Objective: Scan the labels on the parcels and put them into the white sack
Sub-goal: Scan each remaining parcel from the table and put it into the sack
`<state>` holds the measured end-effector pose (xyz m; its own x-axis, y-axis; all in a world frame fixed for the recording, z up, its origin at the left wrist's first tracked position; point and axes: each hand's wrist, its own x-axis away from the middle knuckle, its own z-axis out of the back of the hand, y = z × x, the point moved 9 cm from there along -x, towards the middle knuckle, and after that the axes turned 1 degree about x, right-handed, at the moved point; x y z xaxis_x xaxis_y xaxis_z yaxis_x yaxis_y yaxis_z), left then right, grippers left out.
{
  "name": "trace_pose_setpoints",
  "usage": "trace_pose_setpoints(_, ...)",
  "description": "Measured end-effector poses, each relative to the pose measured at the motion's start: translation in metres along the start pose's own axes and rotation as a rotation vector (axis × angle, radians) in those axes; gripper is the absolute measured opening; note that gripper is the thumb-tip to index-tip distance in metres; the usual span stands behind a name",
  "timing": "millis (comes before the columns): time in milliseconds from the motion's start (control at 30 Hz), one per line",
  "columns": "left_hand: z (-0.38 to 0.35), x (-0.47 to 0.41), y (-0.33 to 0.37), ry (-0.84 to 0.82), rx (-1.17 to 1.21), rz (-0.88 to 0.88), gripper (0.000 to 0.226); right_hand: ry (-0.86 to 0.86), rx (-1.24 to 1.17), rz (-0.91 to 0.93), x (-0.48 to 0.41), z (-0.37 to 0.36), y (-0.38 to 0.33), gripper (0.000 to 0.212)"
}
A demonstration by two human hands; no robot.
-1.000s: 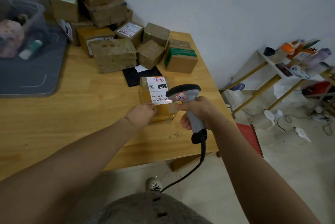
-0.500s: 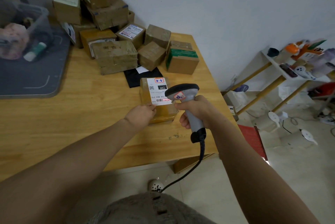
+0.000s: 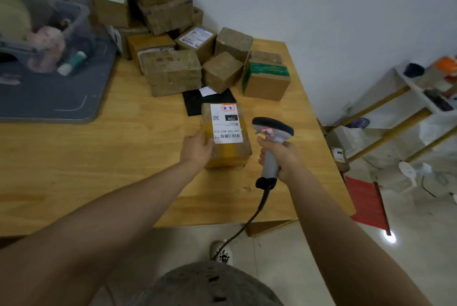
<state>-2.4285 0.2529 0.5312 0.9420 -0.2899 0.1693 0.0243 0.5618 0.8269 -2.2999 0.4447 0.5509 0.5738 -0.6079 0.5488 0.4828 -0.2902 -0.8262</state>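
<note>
Behind the parcel (image 3: 226, 142) and scanner (image 3: 272, 130), a black pouch (image 3: 195, 102) and piled boxes (image 3: 173, 70)

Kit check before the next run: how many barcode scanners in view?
1. The scanner is gripped in the right hand, above the table's right side, beside the parcel the left hand holds. Blurred clutter on the shelf could hide another.

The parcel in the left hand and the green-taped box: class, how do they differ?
The parcel shows a white barcode label on top; the green-taped box shows none. The left hand grips the parcel; the green-taped box stands untouched. Both are brown boxes on the wooden table.
</note>
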Motion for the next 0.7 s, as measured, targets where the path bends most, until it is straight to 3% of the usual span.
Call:
trace_pose_setpoints(133,-0.026,0.004,-0.025,-0.083,0.409,0.33,0.03,-0.057,-0.088,-0.086,-0.02,-0.017,0.022,0.044)
trace_pose_setpoints(300,-0.019,0.011,-0.041,0.038,0.735,0.494,0.026,-0.072,-0.092,-0.045,-0.038,-0.029,0.028,0.029)
trace_pose_setpoints(400,0.0,0.02,-0.041,0.046,0.931,0.53,0.024,-0.147,-0.104,-0.03,-0.037,-0.054,0.021,0.029)
trace_pose_setpoints(500,0.039,0.036,-0.058,0.083,1.049,0.494,0.041,-0.305,-0.094,-0.006,-0.024,-0.1,0.011,0.029)
trace_pose_setpoints(700,0.127,0.112,-0.128,0.399,1.22,0.493,0.073,-0.73,0.016,-0.114,0.053,-0.227,0.034,0.031)
